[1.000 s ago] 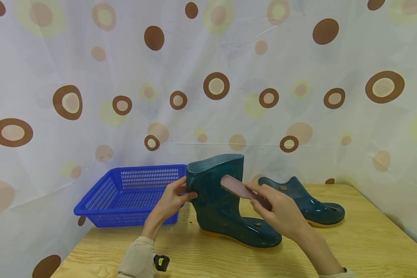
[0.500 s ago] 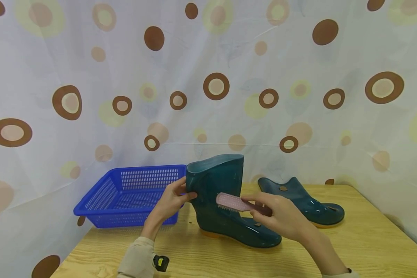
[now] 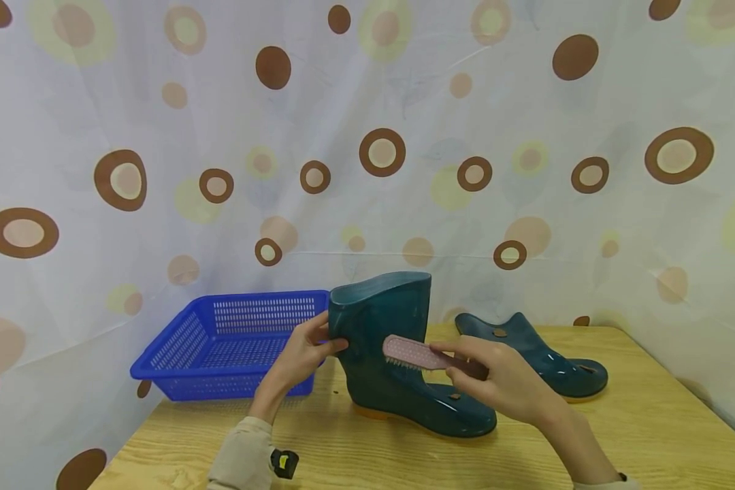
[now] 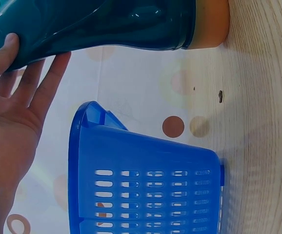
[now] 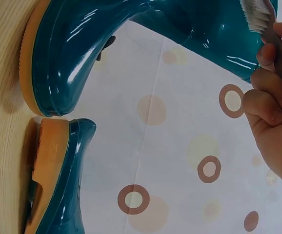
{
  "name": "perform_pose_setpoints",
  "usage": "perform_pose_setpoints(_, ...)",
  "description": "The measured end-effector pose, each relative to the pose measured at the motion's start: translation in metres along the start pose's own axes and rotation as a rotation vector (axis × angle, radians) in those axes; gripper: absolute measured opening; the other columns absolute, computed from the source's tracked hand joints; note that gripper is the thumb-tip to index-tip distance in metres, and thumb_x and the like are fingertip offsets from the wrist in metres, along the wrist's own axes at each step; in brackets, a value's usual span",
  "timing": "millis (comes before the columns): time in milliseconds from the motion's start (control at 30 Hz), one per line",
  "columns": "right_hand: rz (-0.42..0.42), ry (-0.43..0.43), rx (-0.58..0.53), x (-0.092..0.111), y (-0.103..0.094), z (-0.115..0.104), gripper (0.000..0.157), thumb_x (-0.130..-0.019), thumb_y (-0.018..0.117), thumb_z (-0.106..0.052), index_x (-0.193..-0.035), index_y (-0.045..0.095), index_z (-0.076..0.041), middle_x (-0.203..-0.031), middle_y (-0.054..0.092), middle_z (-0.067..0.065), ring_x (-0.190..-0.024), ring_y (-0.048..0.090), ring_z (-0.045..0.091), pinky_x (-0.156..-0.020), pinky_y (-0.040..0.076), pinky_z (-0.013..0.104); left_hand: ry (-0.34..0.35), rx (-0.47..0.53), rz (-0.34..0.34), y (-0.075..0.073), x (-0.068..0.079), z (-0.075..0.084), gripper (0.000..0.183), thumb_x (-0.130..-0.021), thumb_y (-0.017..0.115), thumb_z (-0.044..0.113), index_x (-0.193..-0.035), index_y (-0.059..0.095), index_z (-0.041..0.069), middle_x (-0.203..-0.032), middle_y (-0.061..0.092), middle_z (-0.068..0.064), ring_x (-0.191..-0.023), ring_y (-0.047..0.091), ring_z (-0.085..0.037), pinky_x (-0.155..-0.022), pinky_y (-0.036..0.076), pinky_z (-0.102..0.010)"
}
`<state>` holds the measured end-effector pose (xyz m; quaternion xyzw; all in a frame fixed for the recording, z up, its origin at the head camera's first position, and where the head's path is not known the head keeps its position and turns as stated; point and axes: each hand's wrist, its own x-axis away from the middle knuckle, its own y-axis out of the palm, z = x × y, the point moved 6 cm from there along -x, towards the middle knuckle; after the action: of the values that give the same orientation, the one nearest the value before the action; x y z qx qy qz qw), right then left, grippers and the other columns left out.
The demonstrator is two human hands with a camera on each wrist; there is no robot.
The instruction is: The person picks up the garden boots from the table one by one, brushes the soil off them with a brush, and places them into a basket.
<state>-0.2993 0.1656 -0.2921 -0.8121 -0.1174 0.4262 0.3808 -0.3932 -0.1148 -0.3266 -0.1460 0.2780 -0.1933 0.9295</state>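
Note:
A dark teal rubber boot stands upright on the wooden table, with a brown fleck on its foot. My left hand grips the back of its shaft, thumb on the near side and fingers behind; the left wrist view shows the same hold on the boot. In my right hand is a pink scrubbing brush, held by its handle, with its head over the front of the shaft. The brush's pale bristles face the boot; whether they touch it I cannot tell.
A second teal boot lies behind to the right, brown flecks on it. The blue plastic basket stands at the table's back left. Small dark specks lie on the wooden tabletop. Behind hangs a dotted curtain.
The brush in my right hand has come down from the upper shaft to its middle and turned more level, then shifted very slightly. My left hand and the boot have stayed put.

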Motion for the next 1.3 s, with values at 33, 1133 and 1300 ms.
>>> perform_pose_setpoints(33, 0.019, -0.003, 0.009, 0.000, 0.000, 0.000, 0.038, -0.092, 0.068, -0.008, -0.129, 0.066, -0.016, -0.099, 0.067, -0.008, -0.069, 0.051, -0.003, -0.055, 0.046, 0.017, -0.001, 0.002, 0.000, 0.000, 0.000, 0.000, 0.055, -0.095, 0.067, 0.013, -0.146, 0.050, 0.021, -0.127, 0.067, -0.017, -0.113, 0.068, -0.033, -0.093, 0.057, -0.046)
perform_pose_setpoints(1133, -0.170, 0.052, -0.046, 0.002, 0.003, 0.008, 0.031, -0.098, 0.062, -0.015, -0.129, 0.065, -0.017, -0.094, 0.066, -0.010, -0.064, 0.051, -0.003, -0.057, 0.047, 0.019, 0.001, -0.010, 0.006, -0.001, 0.000, -0.001, 0.055, -0.095, 0.067, 0.015, -0.147, 0.049, 0.020, -0.127, 0.068, -0.016, -0.112, 0.068, -0.033, -0.092, 0.057, -0.047)
perform_pose_setpoints(1300, -0.116, 0.087, 0.007, 0.002, -0.003, 0.010, 0.032, -0.097, 0.063, -0.016, -0.128, 0.066, -0.017, -0.093, 0.066, -0.011, -0.065, 0.051, -0.003, -0.056, 0.045, 0.018, 0.000, -0.009, 0.012, -0.001, -0.001, -0.001, 0.055, -0.095, 0.067, 0.013, -0.146, 0.050, 0.020, -0.127, 0.068, -0.016, -0.112, 0.068, -0.032, -0.092, 0.057, -0.047)
